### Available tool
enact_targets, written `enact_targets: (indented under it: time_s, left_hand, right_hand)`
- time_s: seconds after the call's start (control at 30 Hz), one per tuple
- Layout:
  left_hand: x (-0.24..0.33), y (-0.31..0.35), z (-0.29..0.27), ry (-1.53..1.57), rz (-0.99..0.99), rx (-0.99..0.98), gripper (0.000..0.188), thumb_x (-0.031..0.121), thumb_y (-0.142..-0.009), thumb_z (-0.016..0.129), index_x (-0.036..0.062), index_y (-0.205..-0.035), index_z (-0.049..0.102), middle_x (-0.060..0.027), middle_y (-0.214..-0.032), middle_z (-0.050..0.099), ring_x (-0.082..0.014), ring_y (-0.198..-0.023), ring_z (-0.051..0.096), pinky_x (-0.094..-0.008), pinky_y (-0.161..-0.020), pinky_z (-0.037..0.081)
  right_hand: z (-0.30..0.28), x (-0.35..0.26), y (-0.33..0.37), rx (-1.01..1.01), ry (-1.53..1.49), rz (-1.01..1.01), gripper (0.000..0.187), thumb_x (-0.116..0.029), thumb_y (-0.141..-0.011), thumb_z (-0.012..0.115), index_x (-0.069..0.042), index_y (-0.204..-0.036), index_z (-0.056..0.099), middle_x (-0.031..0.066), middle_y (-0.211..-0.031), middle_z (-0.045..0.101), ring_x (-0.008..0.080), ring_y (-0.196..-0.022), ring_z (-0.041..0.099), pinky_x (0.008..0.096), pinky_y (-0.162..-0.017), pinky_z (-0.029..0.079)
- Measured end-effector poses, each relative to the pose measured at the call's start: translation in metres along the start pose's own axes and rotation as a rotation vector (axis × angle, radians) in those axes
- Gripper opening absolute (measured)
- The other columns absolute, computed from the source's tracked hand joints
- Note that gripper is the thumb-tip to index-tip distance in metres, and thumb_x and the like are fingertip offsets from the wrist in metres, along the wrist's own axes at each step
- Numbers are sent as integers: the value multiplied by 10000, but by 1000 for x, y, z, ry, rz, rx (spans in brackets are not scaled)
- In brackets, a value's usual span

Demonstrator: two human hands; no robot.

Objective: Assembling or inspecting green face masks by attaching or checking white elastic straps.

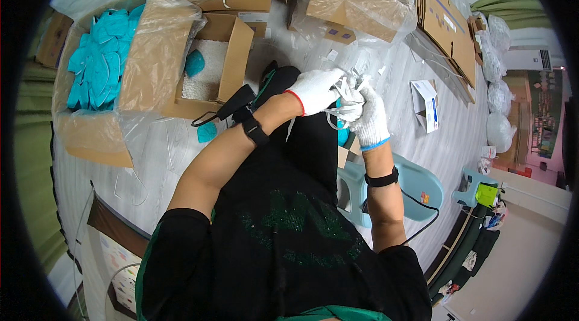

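White straps point(350, 104) held, work seemingly unfinished
Left hand point(316, 91) and right hand point(370, 117) are closed on them; teal masks point(104, 66) are heaped in a carton point(90, 139).

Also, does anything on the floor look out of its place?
Yes: one teal piece lies loose on the floor, beside the small open carton; it looks odd because similar pieces are heaped in the large carton at left.

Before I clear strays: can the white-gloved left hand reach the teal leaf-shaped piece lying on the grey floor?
Likely, once free: the left hand seems busy with thin white straps, but nothing covers the teal piece.
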State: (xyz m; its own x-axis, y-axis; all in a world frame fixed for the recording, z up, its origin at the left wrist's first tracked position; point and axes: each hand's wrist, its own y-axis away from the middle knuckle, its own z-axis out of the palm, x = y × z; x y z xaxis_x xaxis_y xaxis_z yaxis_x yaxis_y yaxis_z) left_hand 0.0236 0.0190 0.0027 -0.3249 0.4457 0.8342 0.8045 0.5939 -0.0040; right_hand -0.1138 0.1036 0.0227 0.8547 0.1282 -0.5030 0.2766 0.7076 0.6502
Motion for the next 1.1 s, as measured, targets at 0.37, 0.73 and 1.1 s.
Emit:
enact_targets:
  time_s: [0.37, 0.73, 1.1]
  left_hand:
    - [16, 27, 10, -382, 82, -402, 205, 155, -905, 447, -17, -925, 555, -229, -822, 642, -372, -747, 663, -460, -633, 534]
    - [15, 44, -26, -206, 327, -377, 177, 202, -891, 498, 41, -928, 563, -213, -815, 606, -400, -791, 594, -446, -668, 470]
    - [53, 89, -77, 169, 477, -644, 191, 188, -922, 496, 30, -817, 516, -146, -723, 523, -333, -661, 552, -390, -595, 447]
  right_hand:
    - [-16, -18, -9, -200, -99, -62, 265, -316, -945, 503, -66, -953, 592, -42, -505, 367, 112, -386, 392, 247, -379, 358]
    - [0, 17, 56, -225, 651, -79, 236, -221, -856, 673, -93, -672, 597, -66, -595, 480, 26, -498, 382, 208, -450, 265]
    - [-1, -23, 145, -239, 1192, -307, 207, -141, -801, 670, -73, -635, 566, 57, -520, 484, 190, -440, 495, 283, -426, 374]
